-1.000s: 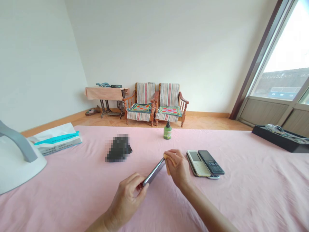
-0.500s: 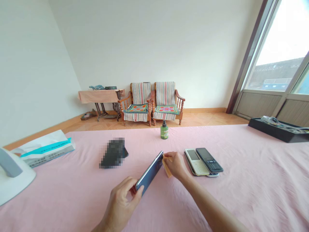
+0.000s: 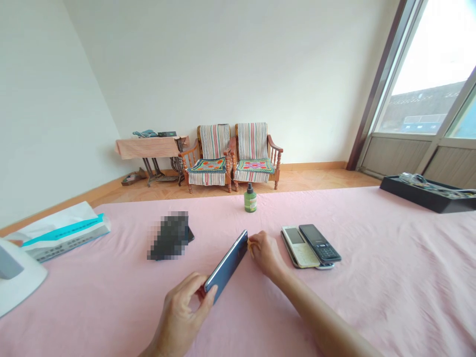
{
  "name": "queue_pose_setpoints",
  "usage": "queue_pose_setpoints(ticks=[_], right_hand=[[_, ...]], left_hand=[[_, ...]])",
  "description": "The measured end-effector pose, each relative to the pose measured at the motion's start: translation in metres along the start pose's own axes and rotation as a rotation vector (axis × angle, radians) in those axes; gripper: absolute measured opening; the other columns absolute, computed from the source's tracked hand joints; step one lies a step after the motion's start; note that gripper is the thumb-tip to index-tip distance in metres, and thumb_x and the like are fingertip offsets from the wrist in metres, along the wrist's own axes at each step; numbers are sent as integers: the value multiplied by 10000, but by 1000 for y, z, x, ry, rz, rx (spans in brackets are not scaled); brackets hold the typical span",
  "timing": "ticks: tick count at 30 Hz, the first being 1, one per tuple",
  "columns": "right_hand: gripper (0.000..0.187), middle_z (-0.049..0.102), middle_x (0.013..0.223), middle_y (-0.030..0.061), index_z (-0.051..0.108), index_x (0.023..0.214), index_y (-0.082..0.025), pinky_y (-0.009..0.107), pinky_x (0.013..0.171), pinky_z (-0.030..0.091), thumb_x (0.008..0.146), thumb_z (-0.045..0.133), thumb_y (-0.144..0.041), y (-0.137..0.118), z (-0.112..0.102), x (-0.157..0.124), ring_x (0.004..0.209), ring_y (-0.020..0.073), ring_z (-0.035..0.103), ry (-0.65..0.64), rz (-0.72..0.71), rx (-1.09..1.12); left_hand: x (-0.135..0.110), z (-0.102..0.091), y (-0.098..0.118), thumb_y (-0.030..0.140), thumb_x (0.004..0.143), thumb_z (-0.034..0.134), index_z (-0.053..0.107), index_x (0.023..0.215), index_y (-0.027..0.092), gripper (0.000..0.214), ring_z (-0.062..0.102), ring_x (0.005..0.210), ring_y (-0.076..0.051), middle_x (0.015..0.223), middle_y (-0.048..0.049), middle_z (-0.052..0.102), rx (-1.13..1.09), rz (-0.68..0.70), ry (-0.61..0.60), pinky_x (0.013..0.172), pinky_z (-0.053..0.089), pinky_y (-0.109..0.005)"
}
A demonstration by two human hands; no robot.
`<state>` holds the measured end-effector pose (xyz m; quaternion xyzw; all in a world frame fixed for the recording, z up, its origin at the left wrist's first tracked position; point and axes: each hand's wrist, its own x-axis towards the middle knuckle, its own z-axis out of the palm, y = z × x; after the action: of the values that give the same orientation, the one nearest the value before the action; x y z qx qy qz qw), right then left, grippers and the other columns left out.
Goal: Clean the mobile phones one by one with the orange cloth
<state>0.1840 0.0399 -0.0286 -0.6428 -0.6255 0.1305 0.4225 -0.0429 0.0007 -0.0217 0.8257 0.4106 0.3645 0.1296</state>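
Note:
My left hand (image 3: 184, 305) grips the near end of a dark blue smartphone (image 3: 228, 267), which stands tilted on its long edge. At the far end of the phone is my right hand (image 3: 266, 254), its fingers pinched on a small yellowish cloth (image 3: 249, 244) against the phone. Most of the cloth is hidden by the fingers. Just right of that hand lie a white keypad phone (image 3: 305, 254) and a black keypad phone (image 3: 322, 244), with other phones partly covered beneath them.
On the pink sheet (image 3: 372, 277) are a green bottle (image 3: 250, 200), a pixelated dark item (image 3: 169, 237), a tissue pack (image 3: 70, 232) and a white-grey appliance (image 3: 20, 282). A black box of cables (image 3: 427, 196) sits far right. Two wooden armchairs (image 3: 275, 156) stand beyond.
My right hand has shifted slightly, and the cloth that hung below its fingers is now mostly hidden. The left hand keeps its hold on the phone. The whole view has shifted a little.

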Motion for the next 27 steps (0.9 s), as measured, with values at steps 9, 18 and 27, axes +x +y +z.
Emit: queue_pose_setpoints(ticks=[9, 18, 27], right_hand=[[254, 594, 805, 51, 672, 807, -145, 193, 647, 395, 801, 440, -43, -1, 0, -1, 711, 122, 568, -11, -80, -15], [225, 564, 745, 48, 644, 687, -149, 217, 601, 350, 753, 473, -18, 7, 5, -4, 665, 136, 531, -27, -66, -86], [226, 569, 701, 38, 648, 658, -155, 227, 627, 369, 728, 482, -19, 4, -1, -6, 644, 139, 543, 28, -74, -60]], left_hand=[[0, 0, 0, 238, 862, 530, 554, 722, 174, 155, 544, 580, -111, 639, 19, 543, -20, 6, 13, 582, 428, -184], [3, -2, 4, 222, 855, 529, 563, 712, 169, 157, 547, 570, -105, 630, 20, 552, -25, 35, 31, 565, 430, -179], [3, 0, 4, 212, 849, 528, 555, 694, 173, 162, 538, 560, -103, 619, 23, 540, -29, 33, 49, 560, 423, -183]])
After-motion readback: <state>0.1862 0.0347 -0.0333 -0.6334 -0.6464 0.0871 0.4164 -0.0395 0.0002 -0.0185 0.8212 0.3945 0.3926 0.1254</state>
